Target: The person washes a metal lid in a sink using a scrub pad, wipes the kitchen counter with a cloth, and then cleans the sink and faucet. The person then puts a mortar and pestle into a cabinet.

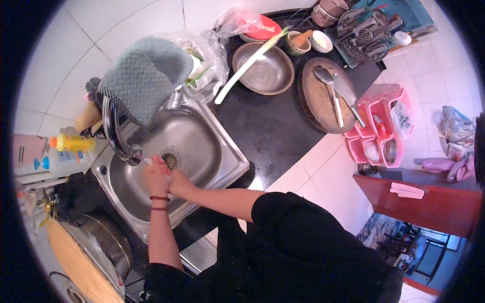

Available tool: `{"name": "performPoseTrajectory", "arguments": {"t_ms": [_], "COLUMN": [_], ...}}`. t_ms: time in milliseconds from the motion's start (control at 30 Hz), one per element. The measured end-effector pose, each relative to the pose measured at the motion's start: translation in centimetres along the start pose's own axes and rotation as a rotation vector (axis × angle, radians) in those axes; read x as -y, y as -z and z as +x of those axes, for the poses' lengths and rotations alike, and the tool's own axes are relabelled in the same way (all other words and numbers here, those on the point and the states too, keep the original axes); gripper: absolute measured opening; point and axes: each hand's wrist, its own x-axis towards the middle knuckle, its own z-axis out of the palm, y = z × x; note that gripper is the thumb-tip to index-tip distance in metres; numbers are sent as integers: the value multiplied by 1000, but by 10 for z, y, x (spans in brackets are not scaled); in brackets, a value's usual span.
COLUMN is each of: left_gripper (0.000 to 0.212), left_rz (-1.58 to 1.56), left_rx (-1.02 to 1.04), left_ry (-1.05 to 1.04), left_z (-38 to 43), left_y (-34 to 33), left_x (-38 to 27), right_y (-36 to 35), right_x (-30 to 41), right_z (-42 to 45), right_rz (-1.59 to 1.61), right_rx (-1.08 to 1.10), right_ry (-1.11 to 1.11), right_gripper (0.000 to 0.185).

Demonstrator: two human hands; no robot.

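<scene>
My left hand [154, 181], with two dark red bead bracelets [159, 198] on its wrist, is over the steel sink [197, 140], close to the drain [171, 160]. Against it rests my right hand [179, 184]; the two touch. Something pinkish [162, 164] shows at the fingers, but whether it is a held thing or fingertips cannot be told. A whitish patch beside it may be water. The chrome faucet [113, 132] ends just above the left hand. A grey-green textured towel [140, 79] hangs over the faucet's back part.
A leek [242, 72] lies across a metal bowl [274, 77]. A cleaver [345, 91], a spoon [323, 75] and a white-handled knife [337, 108] lie on a round cutting board [322, 108]. Yellow bottle [75, 143] stands left of the sink. Below it is a large pot [108, 238].
</scene>
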Motion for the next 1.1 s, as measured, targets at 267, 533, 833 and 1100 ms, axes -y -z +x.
{"name": "performPoseTrajectory", "arguments": {"t_ms": [267, 533, 833, 1100], "left_gripper": [41, 38, 35, 36], "left_rz": [-436, -483, -424, -436], "left_rx": [322, 450, 183, -96], "left_ry": [162, 116, 145, 224], "left_z": [-17, -26, -17, -13], "left_y": [26, 47, 22, -6], "left_x": [-8, -66, -44, -20], "right_y": [41, 56, 35, 39], "right_x": [44, 78, 55, 31], "right_z": [-32, -41, -32, -31], "right_rz": [199, 848, 246, -55], "right_rx": [423, 1181, 437, 137], "right_ry": [-315, -447, -268, 14], "right_gripper": [21, 24, 25, 32]}}
